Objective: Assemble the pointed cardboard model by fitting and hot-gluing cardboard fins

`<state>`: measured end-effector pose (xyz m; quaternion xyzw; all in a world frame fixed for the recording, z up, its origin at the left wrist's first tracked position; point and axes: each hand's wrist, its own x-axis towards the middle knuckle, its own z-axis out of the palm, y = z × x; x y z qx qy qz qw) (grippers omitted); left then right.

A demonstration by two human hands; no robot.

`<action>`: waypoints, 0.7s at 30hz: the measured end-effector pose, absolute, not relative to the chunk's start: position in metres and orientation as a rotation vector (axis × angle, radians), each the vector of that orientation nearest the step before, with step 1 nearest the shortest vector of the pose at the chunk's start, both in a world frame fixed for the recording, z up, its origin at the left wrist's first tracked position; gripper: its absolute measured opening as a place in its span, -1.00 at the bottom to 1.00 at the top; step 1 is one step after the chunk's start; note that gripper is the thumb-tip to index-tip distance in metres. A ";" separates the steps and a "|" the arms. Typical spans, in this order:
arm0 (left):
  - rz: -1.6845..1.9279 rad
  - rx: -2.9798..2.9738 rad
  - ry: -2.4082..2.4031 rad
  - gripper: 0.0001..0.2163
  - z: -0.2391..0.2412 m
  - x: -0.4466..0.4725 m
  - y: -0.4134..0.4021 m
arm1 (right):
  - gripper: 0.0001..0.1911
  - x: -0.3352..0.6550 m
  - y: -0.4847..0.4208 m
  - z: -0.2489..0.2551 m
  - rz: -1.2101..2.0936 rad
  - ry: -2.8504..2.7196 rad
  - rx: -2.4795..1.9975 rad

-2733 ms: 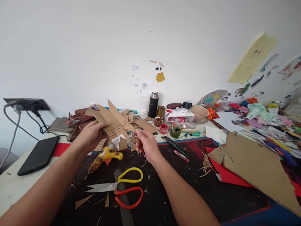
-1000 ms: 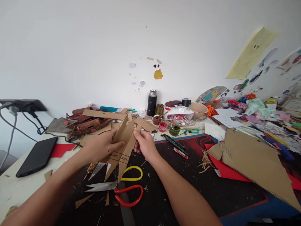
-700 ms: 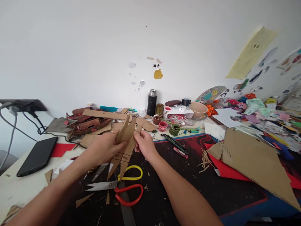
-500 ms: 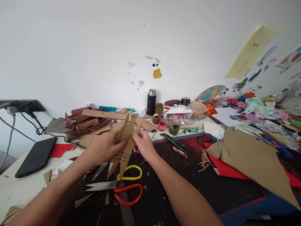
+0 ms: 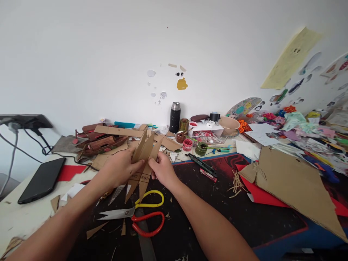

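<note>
Both of my hands hold a bunch of long pointed cardboard strips (image 5: 144, 152) upright over the dark desk mat. My left hand (image 5: 118, 169) wraps around the strips from the left, fingers closed on them. From the right, my right hand (image 5: 162, 169) pinches the same strips at their middle. The strips' lower points hang just above the scissors (image 5: 141, 214), which lie shut on the mat with one yellow and one red handle.
A black phone (image 5: 42, 180) lies at the left edge by a wall socket with cables. Cardboard scraps and a brown model (image 5: 102, 143) pile up behind my hands. A black flask (image 5: 174, 117), paint pots, a utility knife (image 5: 201, 164) and a large cardboard sheet (image 5: 293, 186) fill the right side.
The cardboard piece has been turned from lying flat to standing with its points down. My right hand has closed in onto it beside the left. The yellow glue gun has gone out of sight.
</note>
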<state>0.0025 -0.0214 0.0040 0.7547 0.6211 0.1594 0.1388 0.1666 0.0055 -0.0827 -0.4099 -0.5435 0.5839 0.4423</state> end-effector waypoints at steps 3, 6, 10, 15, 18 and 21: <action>0.440 2.152 1.809 -0.50 0.004 0.001 -0.020 | -0.86 0.167 0.006 -0.083 1.456 -1.367 -1.011; 0.483 2.146 1.805 -0.52 0.004 -0.002 -0.018 | -0.86 0.166 0.005 -0.082 1.480 -1.366 -0.997; 0.551 2.167 1.769 -0.53 0.004 -0.009 -0.014 | -0.85 0.164 -0.001 -0.082 1.538 -1.418 -0.972; 0.494 2.195 1.865 -0.57 0.000 -0.003 -0.017 | -0.89 0.162 -0.004 -0.087 1.455 -1.457 -1.029; 0.405 2.232 1.997 -0.58 -0.005 0.011 -0.023 | -0.91 0.162 0.000 -0.093 1.372 -1.479 -1.110; 0.305 2.269 2.066 -0.65 -0.008 0.023 -0.028 | -0.93 0.161 0.004 -0.099 1.304 -1.486 -1.146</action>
